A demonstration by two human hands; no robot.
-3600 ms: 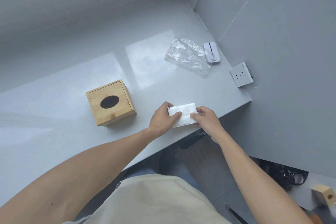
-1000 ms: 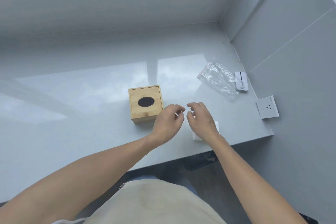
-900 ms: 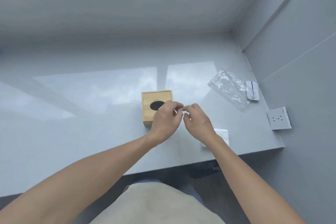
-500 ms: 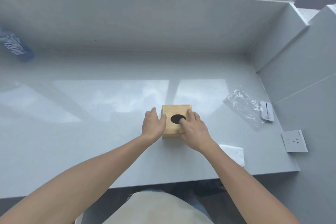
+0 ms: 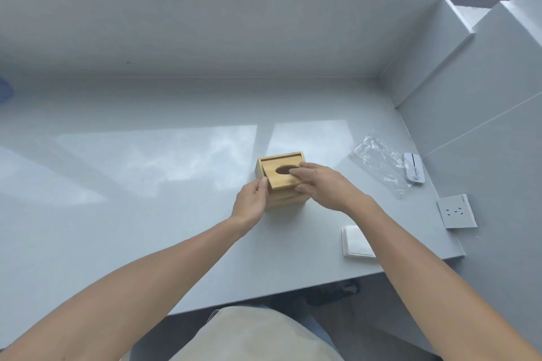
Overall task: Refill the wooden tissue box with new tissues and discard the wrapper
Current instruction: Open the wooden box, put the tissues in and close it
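Observation:
The wooden tissue box (image 5: 283, 199) stands in the middle of the grey counter. Its sliding lid (image 5: 281, 177), with an oval slot, is pulled a little toward me out of its groove. My left hand (image 5: 252, 201) grips the box's left side. My right hand (image 5: 324, 185) rests on the lid, fingertips at the slot edge. A white stack of tissues (image 5: 356, 241) lies flat near the counter's front right edge, partly behind my right forearm. The clear plastic wrapper (image 5: 378, 160) lies crumpled at the right, by the wall.
A small white device (image 5: 413, 167) lies next to the wrapper against the right wall. A wall socket (image 5: 456, 211) sits on that wall. The grey counter (image 5: 146, 190) ends in a front edge near my body. A blue object (image 5: 4, 91) shows at the far left.
Both hands left the tissue stack on the counter and went to the wooden box. The lid has slid partly toward me. The view has tilted up to show the window.

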